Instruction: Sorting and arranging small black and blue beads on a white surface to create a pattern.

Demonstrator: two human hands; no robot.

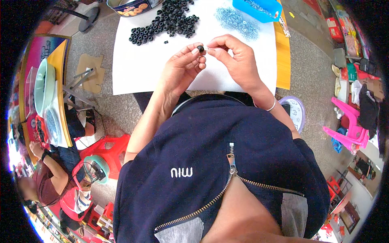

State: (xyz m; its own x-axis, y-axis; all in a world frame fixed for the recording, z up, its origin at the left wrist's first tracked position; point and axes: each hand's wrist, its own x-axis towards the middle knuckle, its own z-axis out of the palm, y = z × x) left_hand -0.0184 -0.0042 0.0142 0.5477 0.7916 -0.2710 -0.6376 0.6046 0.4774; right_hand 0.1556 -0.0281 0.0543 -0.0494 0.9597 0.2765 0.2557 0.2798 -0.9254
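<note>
Between the thumb and fingers of my left hand (183,67) is a small round black part (200,48), held above the white table top (154,73). Close beside it, my right hand (236,58) pinches a tiny clear piece at its fingertips, too small to name for sure. Beyond my left hand lies a pile of black ring-shaped parts (172,20), some set in close rows at its left end. One loose black bit (166,42) rests nearer to me. A spread of small clear bluish pieces (238,23) lies beyond my right hand.
A blue tray (259,9) of similar clear pieces stands at the far right, and a round tin (131,8) at the far left. Another person (52,174) sits at a side table on the left, near a red stool (107,156). A pink stool (350,127) is at the right.
</note>
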